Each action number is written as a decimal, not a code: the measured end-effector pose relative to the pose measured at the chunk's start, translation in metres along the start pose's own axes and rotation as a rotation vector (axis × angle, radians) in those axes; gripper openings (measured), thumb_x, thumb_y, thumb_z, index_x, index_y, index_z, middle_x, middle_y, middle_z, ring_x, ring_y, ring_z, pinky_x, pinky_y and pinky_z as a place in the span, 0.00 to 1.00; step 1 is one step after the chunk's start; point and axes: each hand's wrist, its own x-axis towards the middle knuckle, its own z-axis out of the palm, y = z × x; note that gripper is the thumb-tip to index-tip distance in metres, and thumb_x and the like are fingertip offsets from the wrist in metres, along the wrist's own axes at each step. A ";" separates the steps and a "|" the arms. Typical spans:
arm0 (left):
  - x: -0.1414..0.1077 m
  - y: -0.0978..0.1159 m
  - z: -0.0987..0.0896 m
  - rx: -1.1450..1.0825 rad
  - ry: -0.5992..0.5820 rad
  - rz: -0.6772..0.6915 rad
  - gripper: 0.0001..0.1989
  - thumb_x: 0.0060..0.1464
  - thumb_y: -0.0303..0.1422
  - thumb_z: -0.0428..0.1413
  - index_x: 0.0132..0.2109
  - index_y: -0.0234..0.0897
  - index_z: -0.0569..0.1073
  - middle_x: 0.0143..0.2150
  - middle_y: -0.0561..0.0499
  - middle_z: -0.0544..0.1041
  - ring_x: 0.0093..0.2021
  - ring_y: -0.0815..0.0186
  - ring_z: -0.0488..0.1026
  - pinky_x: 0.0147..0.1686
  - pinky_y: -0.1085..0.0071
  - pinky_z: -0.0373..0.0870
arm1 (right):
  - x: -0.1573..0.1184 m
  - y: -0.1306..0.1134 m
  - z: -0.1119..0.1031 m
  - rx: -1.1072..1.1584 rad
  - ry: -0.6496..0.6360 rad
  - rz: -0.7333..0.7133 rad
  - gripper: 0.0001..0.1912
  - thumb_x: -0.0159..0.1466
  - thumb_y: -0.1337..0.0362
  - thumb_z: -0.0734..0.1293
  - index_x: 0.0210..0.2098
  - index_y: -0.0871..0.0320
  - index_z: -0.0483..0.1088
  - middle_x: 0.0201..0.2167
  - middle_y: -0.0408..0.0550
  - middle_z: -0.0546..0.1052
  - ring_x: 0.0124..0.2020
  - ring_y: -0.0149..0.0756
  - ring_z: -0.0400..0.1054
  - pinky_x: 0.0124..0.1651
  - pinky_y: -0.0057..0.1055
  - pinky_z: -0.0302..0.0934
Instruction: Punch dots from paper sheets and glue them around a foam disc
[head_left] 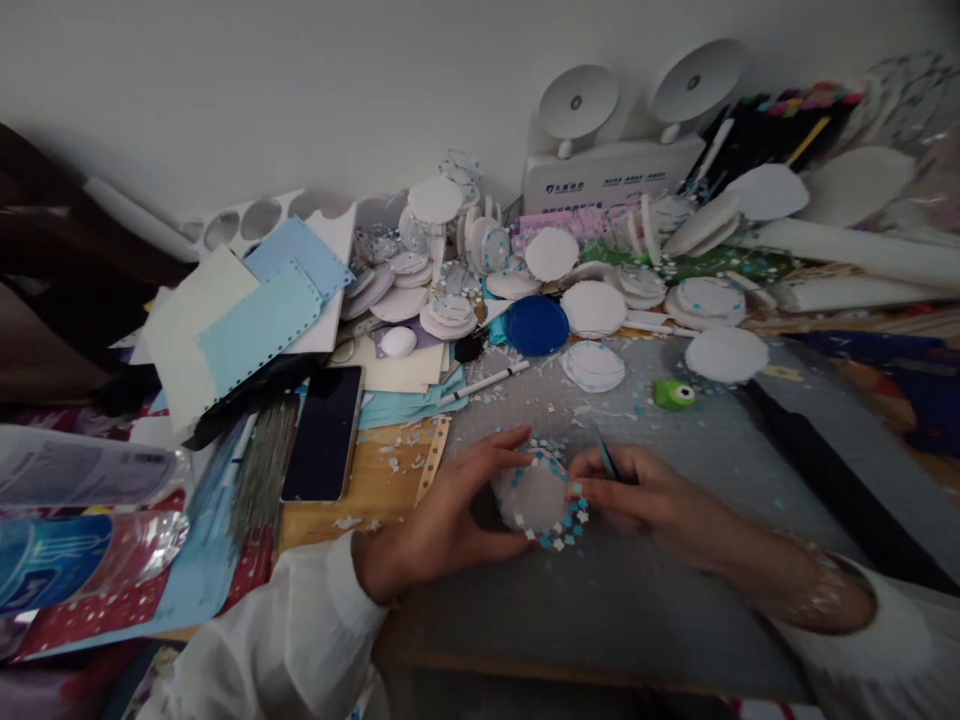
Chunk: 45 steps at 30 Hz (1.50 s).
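Around the left side of a round, pale disc [538, 496] my left hand [457, 500] is curved, thumb at its near edge and fingers at its far edge. Small blue and white star- or flower-shaped pieces ring the disc's rim. My right hand [637, 490] is closed on dark tweezers [604, 452], which point up and away. Its fingertips touch the disc's right edge. Beyond the hands lie another white disc with blue dots [593, 367] and a small green craft punch [673, 394]. Tiny paper bits are scattered on the grey cutting mat [697, 490].
Stacks of white discs [450, 315] and a blue round lid [537, 325] line the back. A white pen [484, 384], a phone [324, 433], coloured paper sheets [259, 325] and a plastic bottle [82, 555] lie left. A long black strap-like object [847, 485] crosses the right side.
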 end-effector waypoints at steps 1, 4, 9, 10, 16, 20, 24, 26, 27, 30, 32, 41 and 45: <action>0.000 0.000 0.000 -0.014 0.006 -0.004 0.30 0.45 0.31 0.66 0.55 0.41 0.66 0.64 0.39 0.64 0.63 0.52 0.63 0.58 0.56 0.63 | 0.000 0.000 0.000 0.001 -0.001 0.000 0.25 0.49 0.44 0.73 0.28 0.60 0.67 0.15 0.33 0.57 0.14 0.20 0.43 0.16 0.23 0.34; 0.000 0.002 0.000 -0.055 0.023 -0.019 0.28 0.45 0.31 0.66 0.53 0.41 0.67 0.63 0.39 0.64 0.62 0.52 0.64 0.57 0.56 0.65 | 0.000 0.002 0.000 0.009 -0.005 -0.004 0.24 0.50 0.44 0.72 0.28 0.60 0.67 0.14 0.34 0.57 0.14 0.20 0.43 0.16 0.23 0.34; -0.001 0.001 0.001 -0.065 0.015 -0.036 0.24 0.45 0.31 0.66 0.48 0.40 0.67 0.63 0.40 0.65 0.62 0.52 0.64 0.57 0.55 0.64 | 0.001 0.004 0.000 0.011 0.013 -0.014 0.25 0.51 0.44 0.72 0.29 0.60 0.67 0.12 0.32 0.55 0.14 0.21 0.42 0.16 0.24 0.33; -0.002 0.001 0.002 -0.080 0.007 -0.037 0.25 0.45 0.30 0.66 0.49 0.41 0.66 0.64 0.40 0.64 0.63 0.52 0.63 0.58 0.55 0.64 | 0.000 0.003 0.000 0.006 0.012 -0.015 0.25 0.51 0.43 0.72 0.29 0.60 0.67 0.13 0.32 0.55 0.14 0.21 0.42 0.16 0.24 0.34; -0.003 0.003 0.007 -0.079 -0.002 -0.057 0.43 0.37 0.39 0.70 0.59 0.41 0.60 0.66 0.36 0.59 0.65 0.49 0.59 0.60 0.53 0.61 | 0.001 0.000 -0.001 -0.119 -0.062 -0.043 0.25 0.53 0.42 0.70 0.27 0.60 0.67 0.13 0.33 0.55 0.14 0.22 0.44 0.16 0.24 0.36; 0.000 0.007 0.004 0.045 0.040 0.009 0.36 0.41 0.39 0.69 0.56 0.39 0.64 0.62 0.37 0.66 0.61 0.50 0.64 0.57 0.54 0.65 | 0.002 0.001 -0.002 -0.137 -0.050 -0.050 0.25 0.54 0.42 0.69 0.29 0.60 0.67 0.13 0.33 0.56 0.14 0.22 0.45 0.17 0.24 0.36; 0.002 0.006 0.000 0.137 0.040 0.056 0.34 0.42 0.38 0.68 0.56 0.38 0.65 0.60 0.37 0.67 0.59 0.51 0.67 0.55 0.55 0.67 | 0.001 0.003 -0.003 -0.025 -0.026 -0.029 0.22 0.55 0.46 0.69 0.30 0.61 0.67 0.15 0.33 0.57 0.15 0.20 0.43 0.17 0.24 0.35; 0.001 0.005 -0.001 0.171 0.030 0.082 0.34 0.42 0.38 0.67 0.55 0.38 0.66 0.60 0.37 0.67 0.60 0.51 0.66 0.56 0.55 0.67 | 0.001 0.003 -0.003 0.022 -0.016 -0.012 0.21 0.55 0.47 0.70 0.30 0.60 0.67 0.15 0.33 0.56 0.15 0.20 0.42 0.17 0.24 0.35; 0.001 0.004 -0.002 0.185 0.027 0.097 0.33 0.42 0.38 0.67 0.56 0.38 0.66 0.60 0.38 0.67 0.60 0.52 0.66 0.56 0.55 0.66 | 0.001 0.004 -0.003 0.019 -0.018 -0.012 0.21 0.55 0.46 0.70 0.31 0.60 0.67 0.16 0.33 0.56 0.15 0.20 0.42 0.17 0.23 0.36; 0.001 0.003 -0.005 0.248 0.043 0.129 0.33 0.44 0.38 0.66 0.56 0.39 0.65 0.60 0.39 0.68 0.60 0.52 0.66 0.58 0.53 0.64 | 0.004 0.005 -0.002 -0.090 0.003 -0.047 0.22 0.56 0.45 0.68 0.31 0.60 0.68 0.15 0.34 0.57 0.15 0.21 0.45 0.17 0.24 0.38; 0.002 0.002 -0.007 0.304 0.067 0.135 0.31 0.44 0.39 0.65 0.56 0.39 0.66 0.60 0.40 0.69 0.60 0.52 0.65 0.59 0.52 0.61 | 0.005 0.005 -0.002 -0.185 0.085 -0.104 0.21 0.58 0.45 0.66 0.33 0.59 0.69 0.16 0.35 0.59 0.16 0.23 0.49 0.18 0.24 0.43; 0.004 0.010 -0.011 0.480 0.044 0.169 0.31 0.46 0.45 0.63 0.55 0.39 0.66 0.58 0.41 0.70 0.59 0.52 0.65 0.59 0.52 0.60 | -0.005 0.007 0.012 -0.524 0.319 -0.368 0.11 0.60 0.55 0.66 0.32 0.55 0.73 0.17 0.38 0.63 0.19 0.29 0.58 0.22 0.27 0.53; 0.004 0.010 -0.009 0.539 0.047 0.187 0.30 0.45 0.46 0.62 0.53 0.37 0.68 0.56 0.41 0.73 0.56 0.52 0.67 0.58 0.52 0.59 | -0.007 0.013 0.017 -0.648 0.281 -0.454 0.08 0.61 0.58 0.66 0.34 0.55 0.73 0.22 0.41 0.72 0.21 0.30 0.63 0.25 0.27 0.57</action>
